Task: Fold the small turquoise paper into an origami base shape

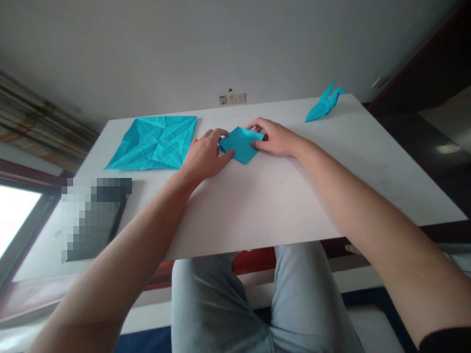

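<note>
A small folded piece of blue paper [241, 143] lies on the white table [279, 196] near its far middle. My left hand [204, 156] pinches the paper's left edge, thumb on top and fingers curled around it. My right hand [275, 137] presses and grips the paper's right corner with bent fingers. Both forearms reach across the table from the near edge.
A large creased square of blue paper [154, 142] lies flat to the left. A finished blue origami crane [324, 104] stands at the far right corner. A dark flat object, partly pixelated [95, 215], sits at the near left. Wall sockets [231, 98] show behind the table.
</note>
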Demonstrator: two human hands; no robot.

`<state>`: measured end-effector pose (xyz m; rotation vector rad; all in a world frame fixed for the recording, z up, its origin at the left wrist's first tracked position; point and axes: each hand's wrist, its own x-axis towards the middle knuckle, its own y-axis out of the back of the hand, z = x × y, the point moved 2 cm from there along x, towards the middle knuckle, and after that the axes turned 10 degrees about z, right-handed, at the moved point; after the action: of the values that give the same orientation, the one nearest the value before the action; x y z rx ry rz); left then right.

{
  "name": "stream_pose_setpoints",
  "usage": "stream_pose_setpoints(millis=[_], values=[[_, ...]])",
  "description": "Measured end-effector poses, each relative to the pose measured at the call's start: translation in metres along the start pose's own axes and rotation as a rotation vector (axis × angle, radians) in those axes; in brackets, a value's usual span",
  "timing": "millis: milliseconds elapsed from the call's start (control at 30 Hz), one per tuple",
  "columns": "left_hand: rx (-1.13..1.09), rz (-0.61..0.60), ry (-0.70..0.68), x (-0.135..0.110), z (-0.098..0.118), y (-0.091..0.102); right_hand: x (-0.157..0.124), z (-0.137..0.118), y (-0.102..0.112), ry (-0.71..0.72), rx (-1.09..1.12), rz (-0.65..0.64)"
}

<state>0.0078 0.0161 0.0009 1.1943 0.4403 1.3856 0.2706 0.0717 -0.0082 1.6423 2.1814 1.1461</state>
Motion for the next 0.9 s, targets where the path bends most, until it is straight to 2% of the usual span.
stream_pose_setpoints(millis=[200, 367, 533, 900], values=[[-0.02, -0.034, -0.019, -0.0006, 0.0025, 0.0013, 0.0005, 0.0013, 0.0001, -0.006, -0.004, -0.007], [-0.065, -0.006, 0.009, -0.0025, 0.0036, 0.0027, 0.0011, 0.0024, -0.0009, -0.001, -0.026, 0.011], [-0.044, -0.037, -0.021, -0.002, 0.0045, 0.0043, -0.0001, -0.0009, -0.0007, 0.001, -0.003, -0.007], [-0.06, -0.018, -0.026, -0.0007, 0.0026, 0.0023, 0.001, 0.0019, -0.0019, -0.003, -0.039, -0.007]])
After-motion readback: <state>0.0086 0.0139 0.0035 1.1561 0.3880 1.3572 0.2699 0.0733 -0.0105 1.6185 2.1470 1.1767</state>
